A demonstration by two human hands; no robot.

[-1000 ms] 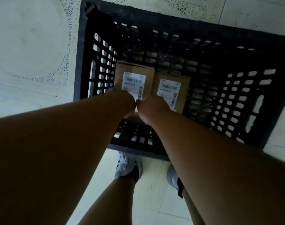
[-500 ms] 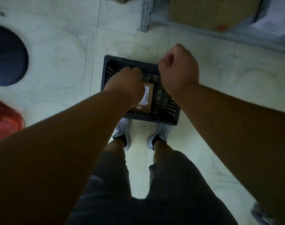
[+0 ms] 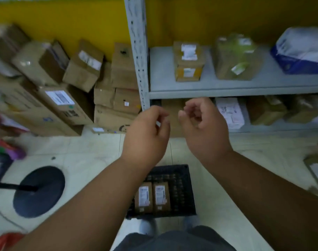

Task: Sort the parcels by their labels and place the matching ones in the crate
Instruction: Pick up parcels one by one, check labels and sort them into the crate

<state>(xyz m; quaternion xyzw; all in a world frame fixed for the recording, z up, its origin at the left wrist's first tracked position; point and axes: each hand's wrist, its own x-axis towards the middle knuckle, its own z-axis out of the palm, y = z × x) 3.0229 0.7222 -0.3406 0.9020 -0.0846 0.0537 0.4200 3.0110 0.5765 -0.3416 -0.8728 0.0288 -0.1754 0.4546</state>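
Note:
A black plastic crate (image 3: 187, 189) stands on the floor at my feet. Two flat brown parcels with white labels lie side by side inside it, one on the left (image 3: 143, 197) and one on the right (image 3: 161, 195). My left hand (image 3: 145, 140) and my right hand (image 3: 205, 127) are raised well above the crate, in front of the lower shelf. Both hands are empty, with fingers loosely curled and apart.
A grey metal shelf rack (image 3: 226, 87) holds several labelled boxes and a white-and-blue bag (image 3: 301, 51). Several cardboard boxes are stacked (image 3: 78, 84) against the yellow wall at the left. A round black base (image 3: 38, 191) sits on the floor at the left.
My hands came up out of the crate, leaving two parcels in it. My view rose from the crate to the shelves as I stood up.

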